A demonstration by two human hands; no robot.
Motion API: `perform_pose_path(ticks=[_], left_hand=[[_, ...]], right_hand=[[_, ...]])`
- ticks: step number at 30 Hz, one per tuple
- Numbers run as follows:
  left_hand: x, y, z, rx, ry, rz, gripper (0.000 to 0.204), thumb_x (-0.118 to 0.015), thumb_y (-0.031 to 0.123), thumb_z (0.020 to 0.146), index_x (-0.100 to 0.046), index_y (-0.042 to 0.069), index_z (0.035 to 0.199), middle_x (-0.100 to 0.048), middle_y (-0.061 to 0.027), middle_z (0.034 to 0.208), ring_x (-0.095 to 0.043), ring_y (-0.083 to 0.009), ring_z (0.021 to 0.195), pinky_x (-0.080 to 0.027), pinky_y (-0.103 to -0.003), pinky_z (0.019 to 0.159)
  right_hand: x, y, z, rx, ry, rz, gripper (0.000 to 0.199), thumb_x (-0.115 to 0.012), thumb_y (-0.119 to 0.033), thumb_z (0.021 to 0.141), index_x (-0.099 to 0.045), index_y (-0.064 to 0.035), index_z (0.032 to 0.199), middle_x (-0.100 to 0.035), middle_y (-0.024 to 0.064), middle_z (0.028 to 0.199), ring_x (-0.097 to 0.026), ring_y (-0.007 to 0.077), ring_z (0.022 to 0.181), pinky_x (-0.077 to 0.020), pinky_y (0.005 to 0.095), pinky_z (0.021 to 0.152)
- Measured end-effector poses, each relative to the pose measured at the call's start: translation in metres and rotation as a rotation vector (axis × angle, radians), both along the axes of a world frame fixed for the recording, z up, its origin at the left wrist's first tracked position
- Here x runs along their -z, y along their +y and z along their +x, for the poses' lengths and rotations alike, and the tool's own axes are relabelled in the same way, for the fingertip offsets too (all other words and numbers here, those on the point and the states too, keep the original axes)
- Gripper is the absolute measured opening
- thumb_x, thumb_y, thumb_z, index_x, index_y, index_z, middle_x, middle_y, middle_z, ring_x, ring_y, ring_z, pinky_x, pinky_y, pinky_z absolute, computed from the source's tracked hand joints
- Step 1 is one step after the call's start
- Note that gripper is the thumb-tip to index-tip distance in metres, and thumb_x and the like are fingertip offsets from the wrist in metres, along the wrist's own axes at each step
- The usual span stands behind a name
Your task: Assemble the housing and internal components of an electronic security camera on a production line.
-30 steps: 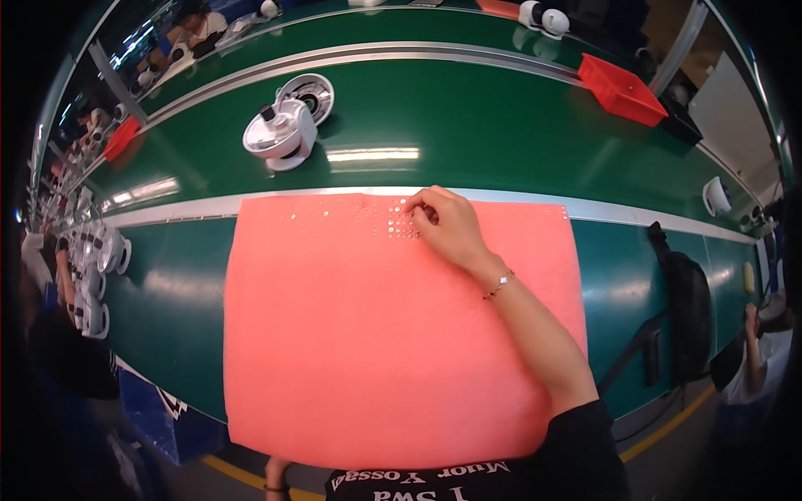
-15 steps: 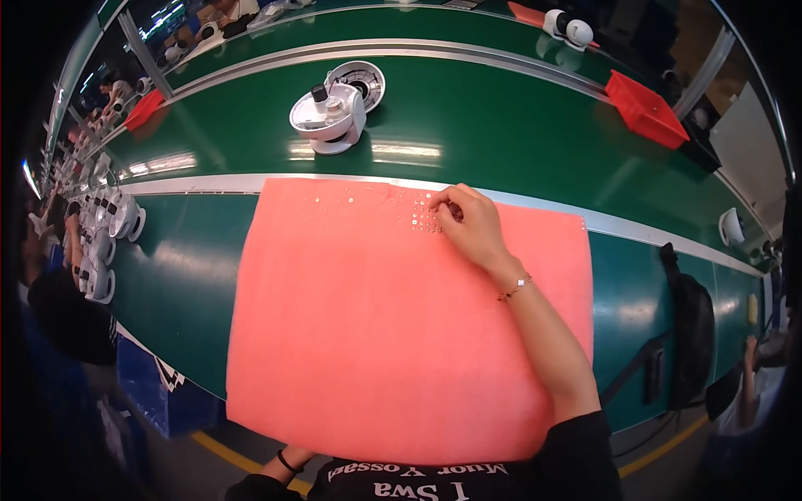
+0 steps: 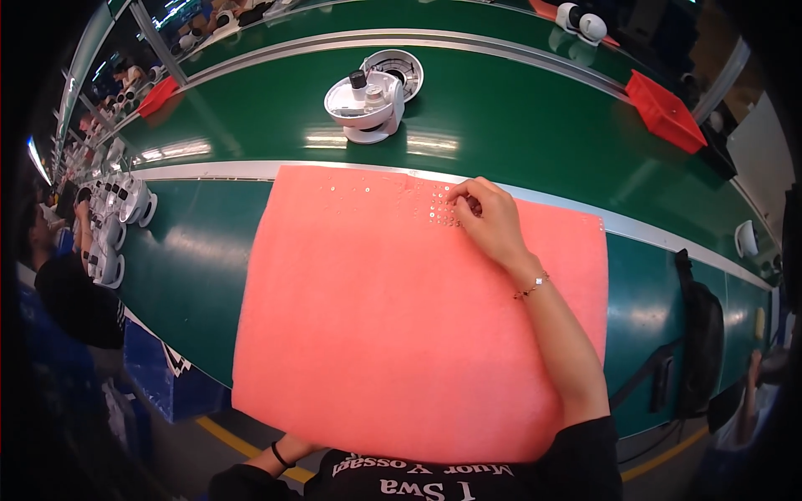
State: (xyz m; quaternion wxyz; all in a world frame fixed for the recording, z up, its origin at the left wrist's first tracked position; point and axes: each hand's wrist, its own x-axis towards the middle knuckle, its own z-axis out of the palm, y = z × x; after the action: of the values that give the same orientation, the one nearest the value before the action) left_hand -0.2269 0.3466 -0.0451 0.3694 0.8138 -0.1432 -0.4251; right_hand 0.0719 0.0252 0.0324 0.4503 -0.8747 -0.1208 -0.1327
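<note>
A large pink foam sheet (image 3: 418,334) lies over the near edge of the green bench. Small shiny metal pieces (image 3: 439,200), perhaps screws, sit in rows near its far edge, with a few scattered farther left. My right hand (image 3: 489,213) is at the right side of these rows, fingers curled and thumb and fingertips close together at the foam. Whatever is between the fingertips is too small to make out. At the lower edge, my left hand (image 3: 302,444) reaches beneath the foam's near edge, its fingers hidden.
Beyond the foam, a white device (image 3: 368,104) with its round cover open stands on a green belt. A red tray (image 3: 664,110) sits at the far right, and a black bag (image 3: 700,334) lies right of the foam. At left are several white devices (image 3: 134,200) and a co-worker.
The whole scene has shifted a little to the right in view. My right hand stays at the metal pieces with its fingers curled, and my left hand remains under the foam's near edge.
</note>
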Motion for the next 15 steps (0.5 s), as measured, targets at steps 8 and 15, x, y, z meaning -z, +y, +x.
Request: perform_pose_path(ticks=[8, 15], left_hand=[[-0.004, 0.014, 0.015, 0.066, -0.142, -0.02, 0.039, -0.054, 0.025, 0.086, -0.055, 0.004, 0.119, -0.059, -0.0145, 0.116, -0.05, -0.0293, 0.116, -0.04, -0.042, 0.095], [-0.029, 0.009, 0.037, 0.264, -0.187, 0.121, 0.044, -0.054, 0.03, 0.09, -0.051, 0.006, 0.127, -0.054, -0.0144, 0.126, -0.049, -0.0308, 0.117, -0.038, -0.041, 0.099]], right_hand=[[-0.006, 0.016, 0.006, 0.0, 0.038, -0.037, 0.009, -0.056, -0.004, 0.082, -0.063, -0.0024, 0.088, -0.056, 0.0052, 0.074, -0.054, 0.0112, 0.062, -0.0458, 0.025, 0.059], [-0.024, 0.032, 0.02, 0.0, 0.093, 0.025, 0.016, -0.057, -0.013, 0.08, -0.064, -0.0034, 0.091, -0.061, 0.0076, 0.078, -0.06, 0.0152, 0.067, -0.0481, 0.029, 0.063]])
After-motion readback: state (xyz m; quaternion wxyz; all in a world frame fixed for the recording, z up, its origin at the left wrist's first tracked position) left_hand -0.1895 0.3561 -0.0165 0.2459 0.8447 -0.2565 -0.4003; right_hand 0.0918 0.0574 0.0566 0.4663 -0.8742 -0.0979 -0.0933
